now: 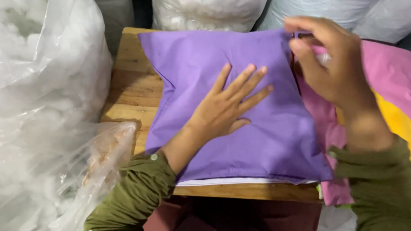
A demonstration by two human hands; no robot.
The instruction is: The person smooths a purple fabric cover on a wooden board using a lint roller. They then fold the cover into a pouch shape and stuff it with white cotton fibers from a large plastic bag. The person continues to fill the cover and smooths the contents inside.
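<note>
Purple cushion cover (230, 101): keep your left hand (226, 108) flat, fingers spread, while your right hand (332, 63) pinches its right edge closed.

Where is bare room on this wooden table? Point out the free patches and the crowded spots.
Bare wood shows on the wooden table only in a strip between the purple fabric cushion cover and the clear plastic bag of white stuffing, plus a thin front edge. Elsewhere it is crowded: the left hand presses the cover, the right hand works its edge over pink fabric.
</note>
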